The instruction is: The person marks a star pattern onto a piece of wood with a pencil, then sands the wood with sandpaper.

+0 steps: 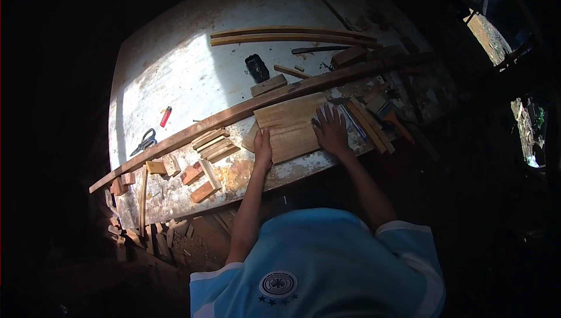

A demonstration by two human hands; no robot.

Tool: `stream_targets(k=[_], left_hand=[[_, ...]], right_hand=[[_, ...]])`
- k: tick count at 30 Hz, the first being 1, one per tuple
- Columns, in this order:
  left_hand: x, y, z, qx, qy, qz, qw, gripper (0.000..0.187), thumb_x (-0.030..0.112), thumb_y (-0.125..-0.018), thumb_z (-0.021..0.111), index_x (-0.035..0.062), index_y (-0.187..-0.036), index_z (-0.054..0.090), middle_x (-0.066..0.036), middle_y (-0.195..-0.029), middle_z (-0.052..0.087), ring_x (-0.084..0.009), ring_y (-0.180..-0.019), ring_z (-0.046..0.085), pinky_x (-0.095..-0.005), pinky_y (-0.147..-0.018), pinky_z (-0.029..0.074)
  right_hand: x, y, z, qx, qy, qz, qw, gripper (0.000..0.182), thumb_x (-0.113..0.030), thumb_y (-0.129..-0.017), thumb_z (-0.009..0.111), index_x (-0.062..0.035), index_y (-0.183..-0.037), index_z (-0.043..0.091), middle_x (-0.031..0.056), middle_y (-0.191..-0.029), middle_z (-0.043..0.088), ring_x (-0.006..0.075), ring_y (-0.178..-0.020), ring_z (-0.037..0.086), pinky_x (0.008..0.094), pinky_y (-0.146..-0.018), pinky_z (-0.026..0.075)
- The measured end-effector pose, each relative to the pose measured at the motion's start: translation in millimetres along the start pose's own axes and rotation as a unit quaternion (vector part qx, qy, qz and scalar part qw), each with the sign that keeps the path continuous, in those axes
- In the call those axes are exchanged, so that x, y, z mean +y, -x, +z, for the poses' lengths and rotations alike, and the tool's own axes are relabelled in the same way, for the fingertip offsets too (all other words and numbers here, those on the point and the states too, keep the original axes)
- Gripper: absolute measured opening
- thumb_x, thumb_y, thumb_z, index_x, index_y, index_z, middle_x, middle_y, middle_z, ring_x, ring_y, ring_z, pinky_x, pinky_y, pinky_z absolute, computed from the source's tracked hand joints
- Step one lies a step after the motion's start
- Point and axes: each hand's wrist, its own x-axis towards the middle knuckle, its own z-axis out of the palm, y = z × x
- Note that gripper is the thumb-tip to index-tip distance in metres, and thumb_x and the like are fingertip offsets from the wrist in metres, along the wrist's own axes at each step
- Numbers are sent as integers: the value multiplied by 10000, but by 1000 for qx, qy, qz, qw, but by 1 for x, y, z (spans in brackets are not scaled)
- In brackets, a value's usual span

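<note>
A flat, light-brown wooden board [289,126] lies on the near part of the worktable. My left hand [263,148] grips its left edge, thumb on top and the other fingers mostly hidden below. On the board's right side, my right hand [332,133] rests flat with its fingers spread. Another piece of wood [250,136] pokes out from beneath the board near my left hand. Just right of my right hand are a pen-like blue and white item [355,125] and some wooden strips [370,125].
A long wooden beam [193,134] crosses the table [175,78]. Several small wood blocks [216,146] lie to the left. Beyond the beam are scissors [145,141], a red lighter [166,116], a black object [256,68] and long strips [280,36]. A paintbrush [400,126] lies right.
</note>
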Motion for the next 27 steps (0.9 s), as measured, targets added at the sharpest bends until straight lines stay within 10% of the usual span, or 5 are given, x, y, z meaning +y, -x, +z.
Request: stream_targets(k=[3,9,16,21,27], left_hand=[[6,0,0,6,25,4,1000,396,322,-986,433,-10,-1196,488,-138,-1083,598,-192,-1003,552,-305,-889,424],[48,4,6,39,-455,-72,887,558,442,-943,403,-67,-1110,560,-317,-1022,602,-449,-1008,576,-442,-909,431],[132,26,28,-79,-630,-60,770,447,361,-910,480,-51,-949,649,-301,-956,622,-435,-943,604,-462,-834,474],[60,-8,4,6,-541,246,804,284,208,-889,545,7,-1087,579,-188,-1103,567,-368,-1105,496,-429,-935,388],[31,-9,4,55,-483,358,797,320,149,-903,519,26,-1198,517,-169,-1188,500,-339,-1156,437,-443,-977,330]], right_hand=[[-16,8,13,33,-1,-49,998,573,-366,-884,532,-143,-1392,385,157,-1464,305,357,-1348,276,541,-1083,193],[-14,8,12,83,3,-22,996,553,-339,-876,538,-129,-1372,413,169,-1437,344,354,-1338,293,540,-1080,200],[-14,12,14,92,6,-36,995,550,-343,-886,526,-87,-1360,418,189,-1419,359,359,-1333,298,535,-1082,196],[-26,6,23,127,-12,99,987,580,-345,-910,497,-16,-1371,370,200,-1431,338,371,-1340,283,524,-1086,196],[-28,33,-3,-70,-62,-191,977,611,-383,-902,507,-22,-1374,363,161,-1456,316,320,-1347,293,487,-1090,223]])
